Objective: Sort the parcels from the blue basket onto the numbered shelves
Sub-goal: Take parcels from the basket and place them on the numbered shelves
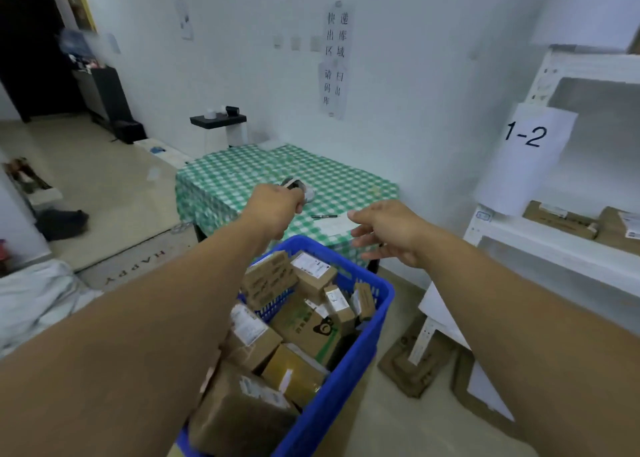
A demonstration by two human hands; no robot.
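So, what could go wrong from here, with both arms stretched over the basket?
The blue basket is piled high; the brown parcel at its near rim rises above it and may tip out if an arm brushes it.
The open right hand hovers near the pen on the table and could sweep it off.
Flattened cardboard lies on the floor beside the shelf, possibly a trip hazard.

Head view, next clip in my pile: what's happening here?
A person reaches both arms over the blue basket, packed with cardboard parcels, toward the green-checked table. The left hand curls around a small grey object there, too blurred to identify. The right hand is open, fingers spread just above a white paper slip beside a pen. The shelf tagged 1-2 on the right already holds two brown boxes.
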